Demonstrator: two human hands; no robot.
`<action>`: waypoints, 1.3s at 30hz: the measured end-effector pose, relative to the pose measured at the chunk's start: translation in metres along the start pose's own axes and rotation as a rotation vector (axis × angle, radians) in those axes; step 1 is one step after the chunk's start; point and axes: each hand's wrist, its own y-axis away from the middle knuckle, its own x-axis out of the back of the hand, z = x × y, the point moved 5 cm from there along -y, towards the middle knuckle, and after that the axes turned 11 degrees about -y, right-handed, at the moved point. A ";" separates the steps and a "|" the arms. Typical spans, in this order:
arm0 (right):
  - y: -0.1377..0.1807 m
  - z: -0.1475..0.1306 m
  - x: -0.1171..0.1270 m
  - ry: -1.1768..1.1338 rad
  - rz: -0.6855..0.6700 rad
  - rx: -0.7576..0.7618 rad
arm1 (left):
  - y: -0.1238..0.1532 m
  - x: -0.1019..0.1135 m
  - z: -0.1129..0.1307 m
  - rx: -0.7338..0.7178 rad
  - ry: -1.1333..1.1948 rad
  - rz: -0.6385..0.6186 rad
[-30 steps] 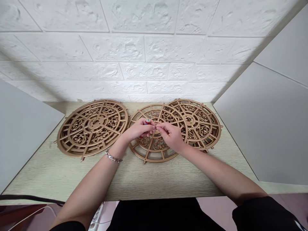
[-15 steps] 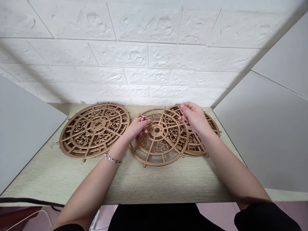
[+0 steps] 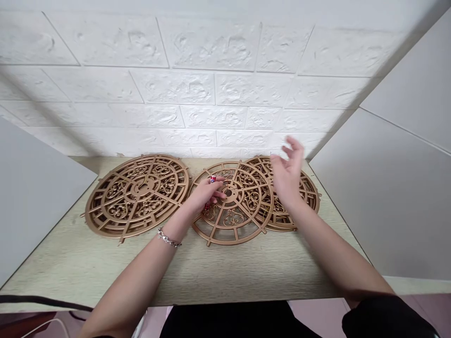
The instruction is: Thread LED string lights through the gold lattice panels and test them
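Observation:
My left hand [image 3: 207, 193] is closed around a slim red stick with a white-and-blue band [image 3: 212, 179], most of it hidden by the fingers. It rests over the left side of a round bronze-coloured lattice disc [image 3: 224, 221], near the hub. Raised above the right stack of discs [image 3: 310, 190] is my right hand [image 3: 289, 171], blurred, its fingers curved and apart from the thumb. Nothing shows in it. Thin yellowish strands lie where the single disc overlaps the right stack.
Another stack of bronze lattice discs [image 3: 136, 225] lies on the left of the pale wooden table [image 3: 239, 272]. A white brick-patterned wall [image 3: 197, 89] stands behind. Grey panels flank both sides. A black cable [image 3: 42, 299] runs along the front left edge.
My right hand has lifted off the right stack, and its pinched fingers have spread. My left hand has shifted slightly right, still holding the red stick. The view has tilted a little.

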 end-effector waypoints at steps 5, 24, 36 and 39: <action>0.043 0.006 -0.054 0.385 -0.689 0.041 | -0.001 -0.002 -0.002 -0.002 0.027 -0.016; 0.077 0.025 -0.069 0.648 -0.799 0.285 | 0.004 -0.008 0.001 0.065 0.164 -0.169; 0.075 0.022 -0.068 0.555 -0.842 0.228 | 0.008 -0.008 0.006 0.063 0.231 -0.204; 0.073 0.020 -0.067 0.503 -0.855 0.192 | 0.007 -0.007 0.006 0.034 0.209 -0.207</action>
